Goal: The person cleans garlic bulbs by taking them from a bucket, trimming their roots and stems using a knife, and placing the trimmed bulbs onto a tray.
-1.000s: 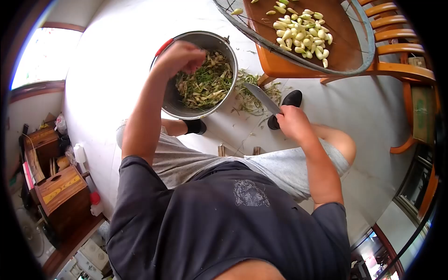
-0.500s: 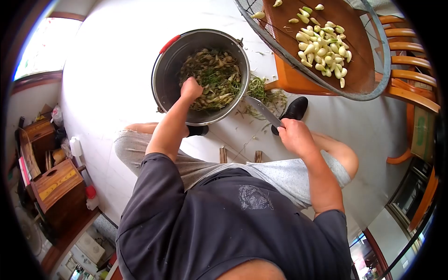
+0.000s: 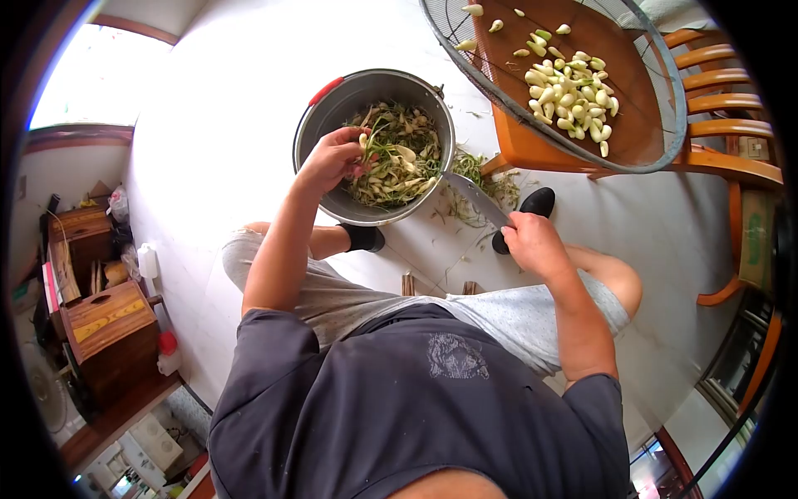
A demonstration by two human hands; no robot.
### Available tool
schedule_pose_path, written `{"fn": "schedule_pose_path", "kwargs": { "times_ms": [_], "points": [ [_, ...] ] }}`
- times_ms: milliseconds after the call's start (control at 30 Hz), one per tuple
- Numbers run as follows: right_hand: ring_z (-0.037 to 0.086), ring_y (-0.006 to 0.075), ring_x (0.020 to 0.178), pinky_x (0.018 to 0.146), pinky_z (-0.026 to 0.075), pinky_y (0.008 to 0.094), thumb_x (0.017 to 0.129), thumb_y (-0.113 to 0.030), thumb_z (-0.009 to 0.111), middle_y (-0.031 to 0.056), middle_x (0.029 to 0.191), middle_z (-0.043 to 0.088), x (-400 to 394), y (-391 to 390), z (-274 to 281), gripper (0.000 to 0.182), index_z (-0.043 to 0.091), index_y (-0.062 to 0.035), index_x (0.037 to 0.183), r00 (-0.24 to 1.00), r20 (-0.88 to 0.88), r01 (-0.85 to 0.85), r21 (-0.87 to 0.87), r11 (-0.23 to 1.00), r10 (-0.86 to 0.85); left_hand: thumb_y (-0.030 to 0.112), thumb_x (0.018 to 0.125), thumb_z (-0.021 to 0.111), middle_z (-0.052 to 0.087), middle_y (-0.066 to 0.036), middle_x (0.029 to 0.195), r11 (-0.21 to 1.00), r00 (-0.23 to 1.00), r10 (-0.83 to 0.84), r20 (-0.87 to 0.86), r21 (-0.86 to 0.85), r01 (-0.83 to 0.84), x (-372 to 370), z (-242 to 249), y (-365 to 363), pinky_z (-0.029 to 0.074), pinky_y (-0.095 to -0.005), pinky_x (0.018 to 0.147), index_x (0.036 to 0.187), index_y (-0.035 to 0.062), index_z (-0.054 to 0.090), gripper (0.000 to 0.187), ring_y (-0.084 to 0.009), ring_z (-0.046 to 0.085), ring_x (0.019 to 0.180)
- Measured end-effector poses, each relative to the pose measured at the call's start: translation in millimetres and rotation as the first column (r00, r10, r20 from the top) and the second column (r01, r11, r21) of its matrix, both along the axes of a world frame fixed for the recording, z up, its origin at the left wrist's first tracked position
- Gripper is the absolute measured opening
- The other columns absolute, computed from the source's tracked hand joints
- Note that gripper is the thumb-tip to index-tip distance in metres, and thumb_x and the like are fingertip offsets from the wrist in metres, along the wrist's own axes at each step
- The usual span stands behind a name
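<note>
Steel pot, round, red grip on rim, sits on the white floor, roughly half full of untrimmed white bulbs with green stalks. One bulb with stalk is lifted just above the pile, pinched in the left hand. Knife: long bare blade, tip pointing at the pot rim, handle gripped in the right hand.

A round wire tray sits on an orange wooden chair at the floor's far right; on the chair seat inside its rim lies a heap of peeled white bulbs. Green trimmings litter the white floor near the chair's leg. At the left edge stand wooden boxes and a red-capped white bottle.
</note>
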State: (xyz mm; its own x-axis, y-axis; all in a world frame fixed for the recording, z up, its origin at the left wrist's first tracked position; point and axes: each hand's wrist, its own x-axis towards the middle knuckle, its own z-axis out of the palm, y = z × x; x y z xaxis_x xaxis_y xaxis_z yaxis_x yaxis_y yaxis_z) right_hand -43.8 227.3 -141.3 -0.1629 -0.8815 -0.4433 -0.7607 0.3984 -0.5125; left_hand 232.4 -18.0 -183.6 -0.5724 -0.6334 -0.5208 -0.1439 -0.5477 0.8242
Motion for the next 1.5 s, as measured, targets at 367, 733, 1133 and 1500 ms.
{"fn": "schedule_pose_path", "kwargs": {
  "times_ms": [367,733,1133,1500],
  "points": [
    [0.057,0.0424,0.075,0.067,0.045,0.0464,0.083,-0.016,0.056,0.0255,0.074,0.058,-7.2,9.5,0.3,0.021,0.055,0.0037,0.076,0.996,0.036,0.092,-0.148,0.985,-0.087,0.008,0.085,0.062,0.064,-0.005,0.082,0.955,0.932,0.101,0.349,-0.296,0.007,-17.6,-33.7,14.9,0.051,-0.0234,0.057,0.101,-0.0042,0.062,0.020,-0.0106,0.061,0.064],
    [0.058,0.0414,0.076,0.069,0.046,0.0472,0.083,-0.016,0.054,0.0236,0.075,0.060,0.0,4.5,13.1,0.018,0.058,0.0010,0.080,0.983,0.150,0.139,-0.237,0.962,-0.105,0.007,0.077,0.064,0.064,-0.004,0.076,0.845,0.909,0.154,0.387,-0.528,0.082,-25.4,-30.7,43.1,0.046,-0.0222,0.061,0.105,-0.0029,0.062,0.030,-0.0075,0.057,0.068],
    [0.060,0.0337,0.071,0.064,0.048,0.0414,0.081,-0.013,0.060,0.0146,0.076,0.061,14.4,3.4,0.1,0.018,0.065,-0.0054,0.096,0.986,0.163,0.112,-0.575,0.810,-0.022,0.002,0.081,0.063,0.061,-0.004,0.076,0.982,0.992,0.108,0.072,-0.164,-0.095,-52.7,1.2,88.5,0.048,-0.0231,0.062,0.094,-0.0019,0.060,0.014,-0.0108,0.058,0.066],
    [0.056,0.0260,0.066,0.057,0.047,0.0360,0.075,-0.004,0.065,0.0079,0.071,0.053,23.1,1.5,0.6,0.029,0.063,-0.0061,0.103,0.985,-0.165,-0.158,-0.720,0.676,0.055,-0.008,0.083,0.052,0.058,-0.010,0.091,0.951,0.921,0.237,-0.310,0.267,-0.155,-82.1,5.7,123.7,0.047,-0.0294,0.066,0.105,-0.0032,0.054,0.022,-0.0158,0.056,0.072]
  ]
}}
